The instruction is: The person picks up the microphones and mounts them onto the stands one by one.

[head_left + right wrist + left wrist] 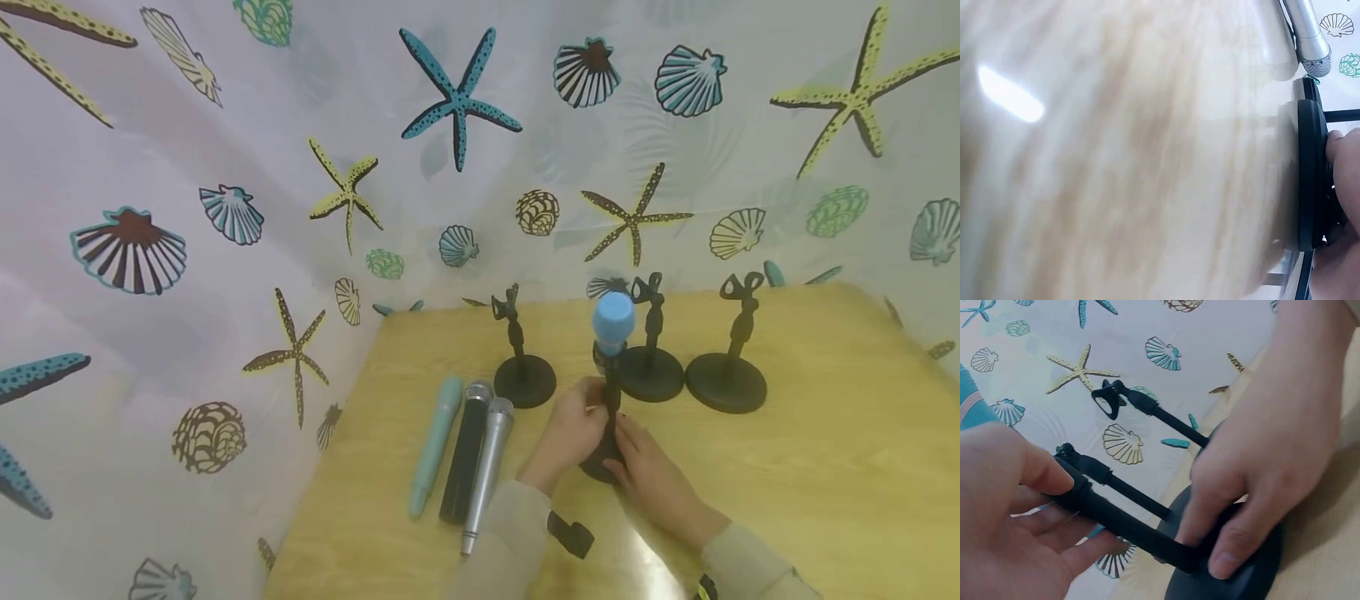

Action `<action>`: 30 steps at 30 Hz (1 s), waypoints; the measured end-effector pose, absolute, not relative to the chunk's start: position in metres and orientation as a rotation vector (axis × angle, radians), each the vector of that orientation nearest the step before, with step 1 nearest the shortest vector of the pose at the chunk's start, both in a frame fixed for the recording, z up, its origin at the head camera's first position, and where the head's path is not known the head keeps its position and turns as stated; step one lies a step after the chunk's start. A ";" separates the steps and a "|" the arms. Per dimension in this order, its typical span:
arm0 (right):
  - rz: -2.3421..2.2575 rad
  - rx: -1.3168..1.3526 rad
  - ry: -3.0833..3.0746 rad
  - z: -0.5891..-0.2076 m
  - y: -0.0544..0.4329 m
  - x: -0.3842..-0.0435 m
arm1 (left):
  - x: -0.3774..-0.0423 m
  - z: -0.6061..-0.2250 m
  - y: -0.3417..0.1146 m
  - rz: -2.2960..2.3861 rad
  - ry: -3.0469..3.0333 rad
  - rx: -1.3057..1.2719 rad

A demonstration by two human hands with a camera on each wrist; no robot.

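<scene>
A microphone with a blue head (613, 321) sits at the top of a black microphone stand (613, 392) between the two hands. My left hand (573, 425) grips the stand's post, thumb on one side and fingers on the other in the left wrist view. Lower down, my right hand (652, 475) holds the stand at its round base (1311, 175), with thumb and forefinger either side of the post's foot. To the left lie a teal microphone (435, 450), a black microphone (467, 454) and a silver microphone (489, 467).
Three more black stands with clips stand farther back: a left stand (525, 379), a middle stand (649, 373) and a right stand (727, 382). The wooden table (840, 467) meets a shell-patterned curtain (420, 208) behind and at the left.
</scene>
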State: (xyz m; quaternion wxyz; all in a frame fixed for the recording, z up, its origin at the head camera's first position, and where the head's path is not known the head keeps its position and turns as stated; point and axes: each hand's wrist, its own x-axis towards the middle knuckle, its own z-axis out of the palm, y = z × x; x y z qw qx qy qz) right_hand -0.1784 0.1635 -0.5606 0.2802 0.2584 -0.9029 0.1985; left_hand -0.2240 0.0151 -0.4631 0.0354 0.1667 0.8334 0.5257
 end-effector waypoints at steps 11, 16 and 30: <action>0.589 0.722 -2.433 -0.548 0.160 -0.172 | -0.223 -0.468 0.021 1.720 2.513 0.771; 0.575 0.723 -2.433 -0.551 0.163 -0.175 | -0.226 -0.472 0.026 1.735 2.612 0.827; 0.567 0.707 -2.484 -0.548 0.162 -0.173 | -0.222 -0.472 0.028 1.726 2.760 0.893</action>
